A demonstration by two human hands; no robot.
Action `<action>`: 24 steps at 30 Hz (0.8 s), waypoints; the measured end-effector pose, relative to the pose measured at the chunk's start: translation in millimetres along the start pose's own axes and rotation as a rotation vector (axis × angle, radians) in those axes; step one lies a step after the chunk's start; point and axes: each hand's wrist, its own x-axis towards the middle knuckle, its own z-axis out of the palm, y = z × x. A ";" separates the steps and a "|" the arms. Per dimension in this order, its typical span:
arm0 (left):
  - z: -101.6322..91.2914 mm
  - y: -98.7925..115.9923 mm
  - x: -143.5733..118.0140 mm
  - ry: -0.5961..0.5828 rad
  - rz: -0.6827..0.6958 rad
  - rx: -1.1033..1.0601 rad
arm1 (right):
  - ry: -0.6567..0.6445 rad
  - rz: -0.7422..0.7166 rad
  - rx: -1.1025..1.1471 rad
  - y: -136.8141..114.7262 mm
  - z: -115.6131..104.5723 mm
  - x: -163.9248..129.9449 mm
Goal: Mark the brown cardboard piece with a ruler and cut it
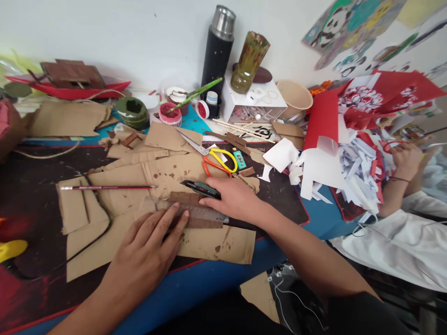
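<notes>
My left hand (148, 246) lies with its fingers stretched out, pressing on a clear ruler (206, 214). Beneath the ruler is a dark brown painted cardboard strip (204, 224), which rests on larger sheets of plain cardboard (223, 244). My right hand (233, 197) is closed round a dark utility knife (200, 187), just above the ruler's far edge. The knife's tip points left, apart from the strip. Scissors (213, 156) with yellow and orange handles lie open beyond my right hand. A pencil (108, 188) lies on the cardboard at left.
Paint pots (170, 114), a black thermos (217, 53) and a red model boat (75, 86) stand along the wall. White paper scraps (359, 167) are heaped at right, beside another person's hand (405, 160). A black cord (104, 228) crosses the cardboard at left.
</notes>
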 end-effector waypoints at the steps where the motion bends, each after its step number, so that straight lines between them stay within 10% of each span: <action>1: -0.2 0.2 0.0 -0.007 0.001 -0.003 | 0.001 -0.001 -0.003 0.5 0.5 0.0; 24: -4.1 -1.4 1.9 0.000 0.048 0.071 | 0.007 -0.016 -0.007 0.3 1.3 -0.8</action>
